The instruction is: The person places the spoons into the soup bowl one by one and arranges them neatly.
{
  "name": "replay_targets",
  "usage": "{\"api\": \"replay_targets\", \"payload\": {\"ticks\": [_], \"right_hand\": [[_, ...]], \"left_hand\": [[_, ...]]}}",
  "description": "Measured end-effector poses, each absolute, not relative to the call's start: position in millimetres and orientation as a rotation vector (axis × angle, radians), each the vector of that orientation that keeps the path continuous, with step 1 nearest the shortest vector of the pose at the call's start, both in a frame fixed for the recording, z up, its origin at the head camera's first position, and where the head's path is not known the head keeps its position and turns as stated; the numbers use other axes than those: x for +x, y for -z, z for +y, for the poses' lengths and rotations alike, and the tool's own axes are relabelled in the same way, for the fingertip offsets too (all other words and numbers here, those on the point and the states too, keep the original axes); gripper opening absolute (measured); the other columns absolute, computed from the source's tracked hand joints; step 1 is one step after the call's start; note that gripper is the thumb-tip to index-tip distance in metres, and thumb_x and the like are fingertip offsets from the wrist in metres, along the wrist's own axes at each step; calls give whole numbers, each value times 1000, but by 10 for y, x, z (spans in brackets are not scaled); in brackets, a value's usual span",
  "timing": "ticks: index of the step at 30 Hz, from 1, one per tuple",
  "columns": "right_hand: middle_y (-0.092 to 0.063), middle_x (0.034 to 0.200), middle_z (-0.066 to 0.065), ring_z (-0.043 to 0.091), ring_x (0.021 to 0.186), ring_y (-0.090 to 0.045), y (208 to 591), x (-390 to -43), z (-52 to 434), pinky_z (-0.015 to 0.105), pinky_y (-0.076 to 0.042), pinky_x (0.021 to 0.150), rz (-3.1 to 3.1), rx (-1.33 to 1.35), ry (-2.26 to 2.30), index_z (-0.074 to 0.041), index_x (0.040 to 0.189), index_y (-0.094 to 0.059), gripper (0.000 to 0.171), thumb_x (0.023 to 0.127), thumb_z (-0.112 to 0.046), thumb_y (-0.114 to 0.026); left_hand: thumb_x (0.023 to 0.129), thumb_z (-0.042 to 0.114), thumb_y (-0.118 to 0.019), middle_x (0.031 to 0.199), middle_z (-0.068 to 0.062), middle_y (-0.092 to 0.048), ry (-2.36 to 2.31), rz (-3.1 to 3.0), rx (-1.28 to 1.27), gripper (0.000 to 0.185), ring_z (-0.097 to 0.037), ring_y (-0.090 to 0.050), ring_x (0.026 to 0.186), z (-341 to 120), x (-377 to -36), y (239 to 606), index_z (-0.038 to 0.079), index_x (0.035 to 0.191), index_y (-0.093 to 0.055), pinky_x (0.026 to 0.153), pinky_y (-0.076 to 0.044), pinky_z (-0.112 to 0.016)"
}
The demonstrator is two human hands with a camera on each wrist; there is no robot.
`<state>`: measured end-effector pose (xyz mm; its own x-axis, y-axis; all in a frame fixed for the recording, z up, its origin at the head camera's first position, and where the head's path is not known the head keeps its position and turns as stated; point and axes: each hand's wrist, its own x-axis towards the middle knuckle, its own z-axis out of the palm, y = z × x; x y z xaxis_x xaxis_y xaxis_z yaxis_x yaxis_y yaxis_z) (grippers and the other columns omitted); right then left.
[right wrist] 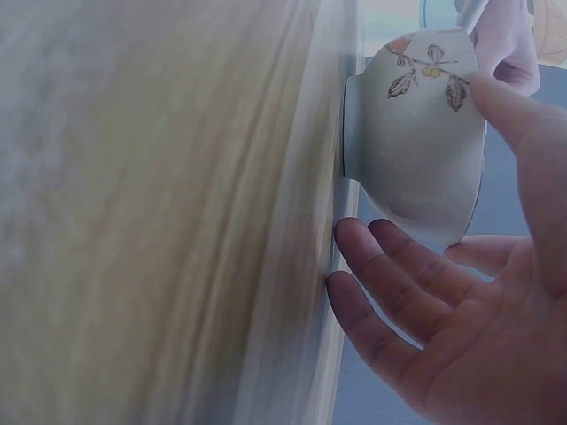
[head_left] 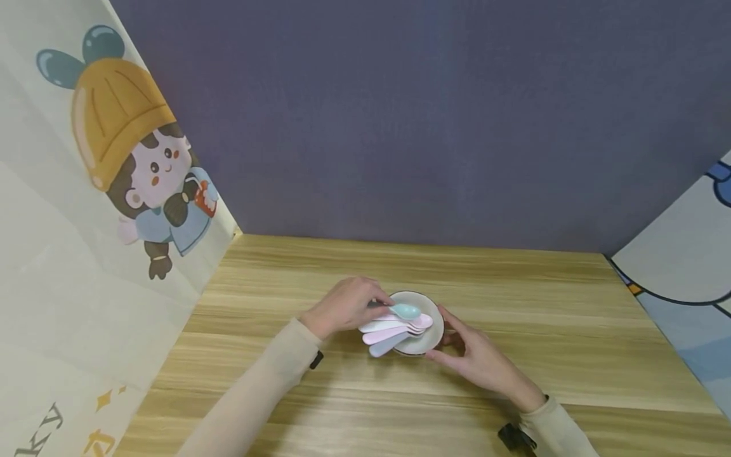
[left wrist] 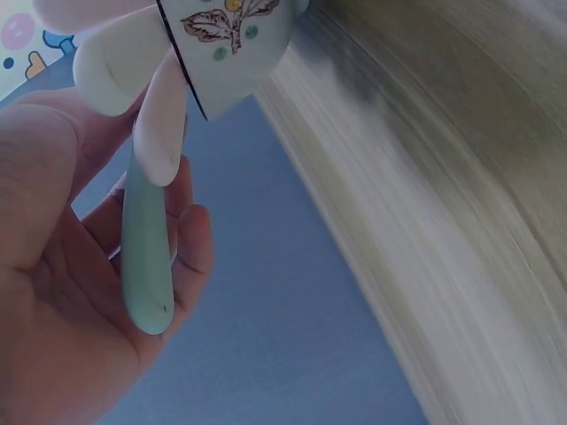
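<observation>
A small white bowl (head_left: 438, 327) with a dark rim and a leaf pattern (right wrist: 412, 150) stands on the wooden table (head_left: 542, 304). Several pastel plastic spoons (head_left: 388, 333) lie across it, handles pointing left. My left hand (head_left: 345, 306) holds the handle of the teal spoon (left wrist: 146, 257), whose scoop (head_left: 405, 310) lies on top of the others. White and pink handles (left wrist: 161, 124) stick out over the bowl's rim (left wrist: 230, 44). My right hand (head_left: 480, 362) is at the bowl's right side. Its thumb (right wrist: 518, 124) touches the wall and its fingers (right wrist: 390, 283) lie relaxed near the base.
A dark blue backdrop stands behind the table. A cartoon-printed panel (head_left: 114, 190) closes the left side and another (head_left: 685, 285) the right. Both wrists wear cream sleeves (head_left: 268, 374).
</observation>
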<state>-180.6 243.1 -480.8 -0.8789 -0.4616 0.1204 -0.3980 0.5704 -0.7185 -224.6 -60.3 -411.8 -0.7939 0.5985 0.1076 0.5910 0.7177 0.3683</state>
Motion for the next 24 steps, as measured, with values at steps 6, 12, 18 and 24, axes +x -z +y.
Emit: {"api": "replay_targets", "payload": {"ticks": [6,12,18,24], "right_hand": [[-78,105,-10,11,98,-74,4806,-1799,2437,26,-57,79,2735,-740,1196,-6,166,-36,96,92,-47,-83],[-77,107,-9,11,97,-74,4801,-1800,2437,26,-57,78,2733,-764,1198,-6,165,-36,95,93,-45,-83],[-77,108,-9,11,97,-74,4799,-1800,2427,25,-56,77,2727,-756,1193,-6,166,-36,94,93,-46,-82],[-77,107,-10,10,96,-74,4791,-1796,2433,26,-57,77,2718,-765,1209,-9,166,-36,94,93,-46,-82]], "left_hand": [[100,30,-76,118,1,-80,-592,2878,979,22,-16,-74,107,-547,-2256,4123,20,119,-83,96,-59,-37],[100,31,-76,117,2,-81,-537,2879,1011,22,-15,-74,106,-470,-2270,4142,21,119,-83,94,-59,-35],[100,29,-76,117,4,-81,-502,2878,1039,22,-13,-74,105,-418,-2292,4141,20,119,-83,92,-59,-33],[100,27,-77,115,4,-81,-513,2858,1040,21,-11,-73,99,-365,-2310,4149,20,118,-83,86,-58,-29]]}}
